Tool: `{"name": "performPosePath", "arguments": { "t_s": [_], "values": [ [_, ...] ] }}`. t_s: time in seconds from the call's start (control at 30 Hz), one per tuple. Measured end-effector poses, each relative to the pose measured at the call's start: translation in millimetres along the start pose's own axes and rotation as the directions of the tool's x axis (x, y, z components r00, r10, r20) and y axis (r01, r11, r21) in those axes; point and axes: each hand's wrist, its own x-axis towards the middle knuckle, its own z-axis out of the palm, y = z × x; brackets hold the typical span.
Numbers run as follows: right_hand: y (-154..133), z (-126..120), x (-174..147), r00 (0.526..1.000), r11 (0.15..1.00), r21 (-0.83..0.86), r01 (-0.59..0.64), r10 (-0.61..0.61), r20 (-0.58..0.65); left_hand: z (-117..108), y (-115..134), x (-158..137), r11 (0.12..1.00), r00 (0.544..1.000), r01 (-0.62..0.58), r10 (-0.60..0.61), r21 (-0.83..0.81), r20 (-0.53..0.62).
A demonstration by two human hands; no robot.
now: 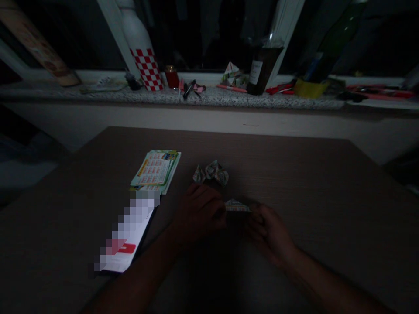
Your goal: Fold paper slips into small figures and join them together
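Between my two hands is a small folded piece of printed paper (236, 206), its top edge rising to a low peak. My left hand (201, 209) is closed on its left end, fingers curled. At the right end, my right hand (263, 222) pinches the paper between thumb and fingers. Just beyond my left hand lie several small folded paper pieces (216, 171) with a similar print. Dim light hides the finer folds and some fingertips.
Left of my hands lies a stack of printed calendar cards (153, 169), with a lit phone (131, 237) nearer me. Along the granite windowsill (209, 101) stand a red-checked white bottle (147, 65), a dark cup (258, 72), a green bottle (340, 35) and small clutter.
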Motion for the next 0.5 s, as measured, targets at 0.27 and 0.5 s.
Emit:
{"name": "performPosePath", "arguments": {
  "t_s": [0.27, 0.5],
  "values": [
    [-5, -3, 4, 0.999, 0.992, 0.119, -0.048, 0.048, 0.000, -3, -11, -3, 0.999, 1.000, 0.009, -0.009, 0.031, 0.002],
    [-4, -2, 3, 1.000, 0.991, 0.131, -0.020, 0.020, -0.001, -11, -10, -1, 0.998, 0.999, 0.028, -0.031, 0.060, 0.043]
  ]
}}
